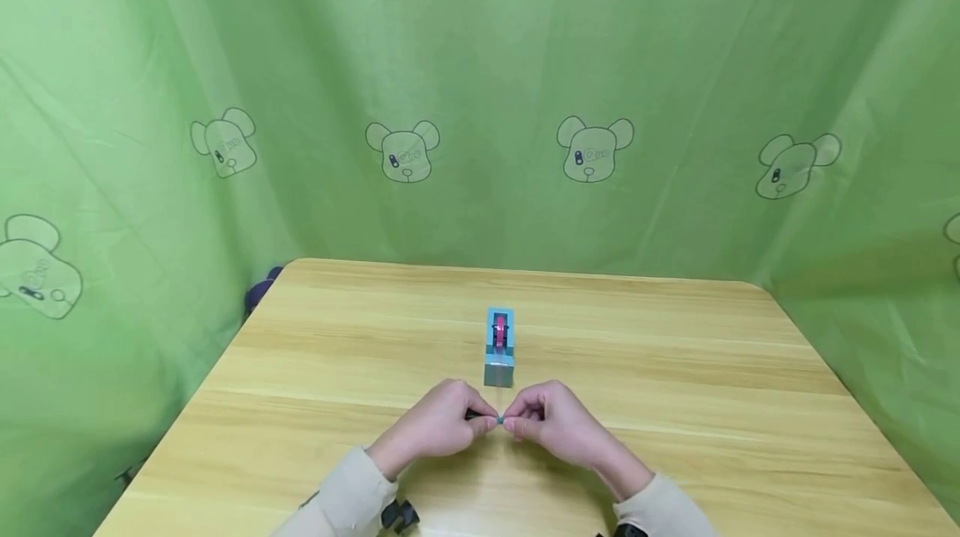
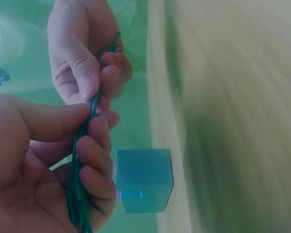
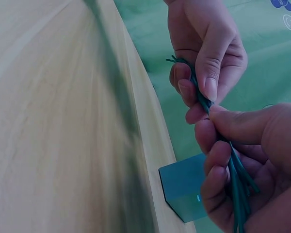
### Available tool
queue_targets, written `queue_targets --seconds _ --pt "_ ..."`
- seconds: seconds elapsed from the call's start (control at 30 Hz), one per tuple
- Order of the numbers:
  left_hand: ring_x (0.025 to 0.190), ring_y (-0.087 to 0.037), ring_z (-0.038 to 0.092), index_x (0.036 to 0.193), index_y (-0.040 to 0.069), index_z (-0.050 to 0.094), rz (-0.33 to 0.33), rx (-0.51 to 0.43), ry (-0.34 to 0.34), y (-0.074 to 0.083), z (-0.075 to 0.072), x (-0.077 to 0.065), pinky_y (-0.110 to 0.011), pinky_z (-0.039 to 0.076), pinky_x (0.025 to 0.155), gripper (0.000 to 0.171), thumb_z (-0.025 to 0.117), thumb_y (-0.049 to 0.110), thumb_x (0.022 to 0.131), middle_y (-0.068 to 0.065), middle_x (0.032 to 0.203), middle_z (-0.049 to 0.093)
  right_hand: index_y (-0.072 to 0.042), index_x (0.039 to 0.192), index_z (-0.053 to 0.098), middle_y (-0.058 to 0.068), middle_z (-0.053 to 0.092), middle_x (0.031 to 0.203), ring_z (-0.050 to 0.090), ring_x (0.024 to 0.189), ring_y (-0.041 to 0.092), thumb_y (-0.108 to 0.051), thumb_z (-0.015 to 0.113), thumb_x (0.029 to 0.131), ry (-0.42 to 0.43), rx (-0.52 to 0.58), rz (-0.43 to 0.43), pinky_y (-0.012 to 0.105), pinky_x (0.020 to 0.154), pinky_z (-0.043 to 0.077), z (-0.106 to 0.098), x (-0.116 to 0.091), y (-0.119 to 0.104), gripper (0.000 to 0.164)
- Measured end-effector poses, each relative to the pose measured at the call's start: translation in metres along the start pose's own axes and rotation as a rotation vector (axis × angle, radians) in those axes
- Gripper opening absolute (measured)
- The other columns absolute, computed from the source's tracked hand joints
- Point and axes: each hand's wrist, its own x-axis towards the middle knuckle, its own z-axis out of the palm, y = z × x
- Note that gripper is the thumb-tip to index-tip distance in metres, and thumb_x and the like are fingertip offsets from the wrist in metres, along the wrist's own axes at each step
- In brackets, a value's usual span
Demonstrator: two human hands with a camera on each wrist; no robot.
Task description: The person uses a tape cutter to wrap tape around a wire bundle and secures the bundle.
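Observation:
My left hand (image 1: 442,420) and right hand (image 1: 558,424) meet fingertip to fingertip over the table, just in front of a blue tape dispenser (image 1: 498,376) with a pink-cored roll. Between them runs a bundle of thin green wire-like strands (image 2: 76,194). In the left wrist view, the left thumb and fingers grip the bundle, its lower part lying across the curled fingers. The right thumb and fingers pinch it close by, as the right wrist view shows, where loose strands (image 3: 236,194) lie along the palm. Fingers hide part of the bundle's middle.
The wooden table (image 1: 675,353) extends to both sides of the hands. Green curtains (image 1: 480,37) with bear-head prints surround it. Something purple (image 1: 258,291) shows beyond the table's left edge. Dark straps (image 1: 400,514) sit at the cuffs.

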Motion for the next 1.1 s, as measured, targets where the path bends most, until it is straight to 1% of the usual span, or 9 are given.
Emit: queue_targets --seconds 0.1,0.2,0.27,0.33,0.6,0.73,0.87,0.97,1.1 --pt "0.046 -0.004 0.041 0.098 0.007 0.079 0.002 0.001 -0.009 -0.001 0.0 0.0 -0.02 0.04 0.049 0.014 0.066 0.011 0.094 0.004 0.069 0.066 -0.004 0.088 0.074 0.001 0.067 0.074 0.056 0.063 0.009 -0.01 0.073 0.089 0.007 -0.012 0.001 0.021 0.056 0.045 0.001 0.0 0.0 0.006" --pt "0.044 -0.003 0.036 0.095 0.008 0.079 0.002 0.0 -0.019 -0.002 -0.001 0.001 -0.02 0.034 0.046 0.016 0.063 0.011 0.096 0.006 0.055 0.053 -0.005 0.088 0.074 0.003 0.068 0.076 0.057 0.064 0.01 -0.01 0.073 0.089 0.015 -0.023 0.004 0.022 0.057 0.047 0.001 0.0 0.0 0.006" --pt "0.044 -0.003 0.035 0.093 0.009 0.079 0.001 0.0 -0.024 -0.002 -0.002 0.001 -0.02 0.032 0.046 0.018 0.062 0.012 0.097 0.008 0.052 0.045 -0.005 0.088 0.074 0.005 0.068 0.077 0.058 0.066 0.012 -0.01 0.073 0.089 0.021 -0.025 0.001 0.023 0.058 0.048 0.001 0.0 0.0 0.005" --pt "0.044 -0.004 0.034 0.089 0.01 0.078 0.006 0.007 -0.03 -0.003 -0.003 0.002 -0.02 0.031 0.045 0.019 0.061 0.013 0.097 0.009 0.051 0.042 -0.005 0.088 0.074 0.007 0.069 0.078 0.059 0.066 0.013 -0.01 0.074 0.089 0.027 -0.026 -0.007 0.024 0.059 0.049 0.001 -0.001 0.0 0.005" --pt "0.047 -0.003 0.039 0.092 0.01 0.078 0.022 0.048 -0.061 -0.007 -0.004 0.004 -0.02 0.036 0.049 0.018 0.062 0.016 0.097 0.01 0.057 0.051 -0.006 0.087 0.075 0.006 0.07 0.079 0.061 0.069 0.013 -0.011 0.074 0.089 0.035 -0.05 -0.03 0.026 0.062 0.052 0.002 0.0 0.003 0.004" --pt "0.045 -0.003 0.036 0.085 0.011 0.075 0.02 0.053 -0.09 -0.008 -0.007 0.003 -0.019 0.033 0.047 0.024 0.058 0.019 0.1 0.009 0.055 0.05 -0.006 0.087 0.075 0.004 0.07 0.08 0.061 0.07 0.014 -0.011 0.075 0.088 0.042 -0.061 -0.041 0.027 0.063 0.052 0.001 0.0 0.004 0.005" --pt "0.044 -0.003 0.036 0.081 0.013 0.073 0.022 0.058 -0.115 -0.009 -0.008 0.002 -0.019 0.032 0.045 0.029 0.055 0.019 0.102 0.004 0.057 0.056 -0.008 0.087 0.076 0.0 0.07 0.079 0.061 0.07 0.014 -0.013 0.076 0.088 0.041 -0.063 -0.041 0.027 0.063 0.052 0.001 0.001 0.005 0.006" --pt "0.045 -0.003 0.037 0.08 0.014 0.073 0.034 0.071 -0.107 -0.011 -0.008 0.002 -0.019 0.032 0.046 0.028 0.056 0.018 0.102 0.001 0.06 0.06 -0.008 0.087 0.076 -0.001 0.07 0.079 0.06 0.068 0.013 -0.015 0.076 0.088 0.034 -0.056 -0.038 0.026 0.061 0.051 0.001 0.002 0.005 0.007" --pt "0.046 -0.003 0.039 0.079 0.014 0.074 0.048 0.082 -0.075 -0.012 -0.007 0.001 -0.019 0.034 0.047 0.026 0.059 0.016 0.1 0.004 0.058 0.058 -0.009 0.089 0.076 -0.001 0.07 0.079 0.059 0.066 0.012 -0.017 0.076 0.088 0.026 -0.051 -0.031 0.024 0.06 0.05 0.002 0.003 0.006 0.008"
